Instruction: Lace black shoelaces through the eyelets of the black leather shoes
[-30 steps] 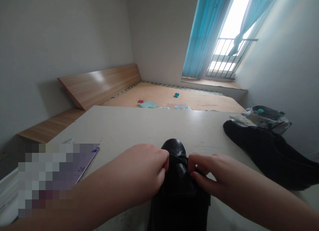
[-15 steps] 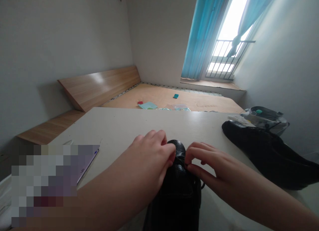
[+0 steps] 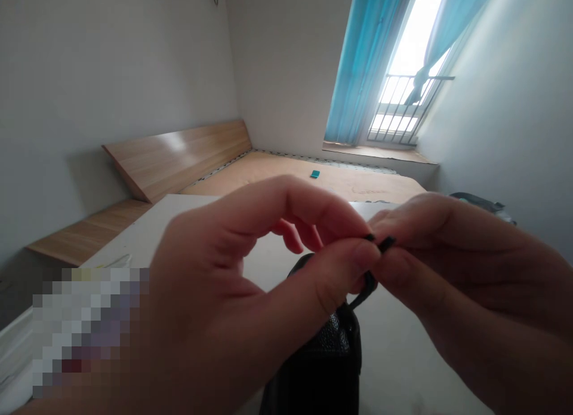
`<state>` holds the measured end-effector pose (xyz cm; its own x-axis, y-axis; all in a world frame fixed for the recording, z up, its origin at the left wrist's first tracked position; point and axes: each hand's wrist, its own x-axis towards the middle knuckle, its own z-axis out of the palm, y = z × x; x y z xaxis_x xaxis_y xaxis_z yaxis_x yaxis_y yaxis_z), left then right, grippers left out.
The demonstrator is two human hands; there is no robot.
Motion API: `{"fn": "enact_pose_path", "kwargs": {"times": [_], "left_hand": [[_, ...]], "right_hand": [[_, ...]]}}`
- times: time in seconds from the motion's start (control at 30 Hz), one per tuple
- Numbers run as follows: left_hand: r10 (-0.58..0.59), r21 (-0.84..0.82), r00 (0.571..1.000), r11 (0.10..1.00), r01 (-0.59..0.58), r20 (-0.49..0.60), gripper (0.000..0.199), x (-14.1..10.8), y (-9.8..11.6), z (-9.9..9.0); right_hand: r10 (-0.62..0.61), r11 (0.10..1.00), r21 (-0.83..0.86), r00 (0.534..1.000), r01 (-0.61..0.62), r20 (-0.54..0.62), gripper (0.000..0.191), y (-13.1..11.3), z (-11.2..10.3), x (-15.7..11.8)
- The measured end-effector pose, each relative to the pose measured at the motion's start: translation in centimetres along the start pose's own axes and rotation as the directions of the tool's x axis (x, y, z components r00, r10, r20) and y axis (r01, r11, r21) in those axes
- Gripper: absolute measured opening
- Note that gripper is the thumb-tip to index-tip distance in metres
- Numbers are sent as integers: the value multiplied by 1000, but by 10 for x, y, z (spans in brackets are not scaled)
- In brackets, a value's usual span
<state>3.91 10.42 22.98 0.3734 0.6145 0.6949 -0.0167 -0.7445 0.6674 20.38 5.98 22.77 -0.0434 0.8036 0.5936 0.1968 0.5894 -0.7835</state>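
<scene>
A black leather shoe (image 3: 320,367) stands on the white table (image 3: 147,239) right in front of me, toe pointing away. Both my hands are raised close to the camera above it. My left hand (image 3: 250,283) pinches the black shoelace (image 3: 373,266) between thumb and forefinger. My right hand (image 3: 461,283) pinches the same lace from the other side, fingertips meeting those of the left. The lace runs down from the fingers to the shoe. Most of the shoe is hidden behind my hands.
A bare wooden bed frame (image 3: 286,170) with a slanted headboard (image 3: 174,155) lies beyond the table, a small teal item (image 3: 315,174) on it. A window with blue curtains (image 3: 358,62) and a railing is at the back right. A blurred patch covers something at the table's left.
Both hands have lifted from the top of the shoe toward the camera, drawing the lace up with them. They now hide the second black shoe and the bag at the right.
</scene>
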Motion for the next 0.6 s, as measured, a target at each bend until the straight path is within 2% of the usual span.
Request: {"fn": "enact_pose_path", "kwargs": {"times": [0.1, 0.2, 0.3, 0.37, 0.47, 0.6], "left_hand": [[119, -12, 990, 993, -120, -70, 5, 3, 6, -4], [164, -38, 972, 984, -172, -168, 7, 7, 10, -6], [31, -56, 989, 998, -39, -142, 7, 11, 9, -7], [-29, -40, 988, 999, 23, -151, 10, 11, 4, -6], [-24, -82, 983, 997, 9, -181, 8, 9, -5, -3], [-75, -187, 986, 981, 46, -151, 8, 9, -13, -2]], "right_hand": [[-50, 993, 111, 998, 47, 27, 17, -8, 9, 11], [2, 968, 249, 997, -22, 83, 20, -10, 14, 21], [108, 922, 356, 984, -153, 143, 16, -8, 14, 30], [196, 878, 395, 956, -270, 217, 14, -4, 12, 34], [286, 828, 377, 891, -414, 351, 22, 4, 7, 38], [307, 817, 321, 833, -479, 461, 33, 13, 4, 40]]}}
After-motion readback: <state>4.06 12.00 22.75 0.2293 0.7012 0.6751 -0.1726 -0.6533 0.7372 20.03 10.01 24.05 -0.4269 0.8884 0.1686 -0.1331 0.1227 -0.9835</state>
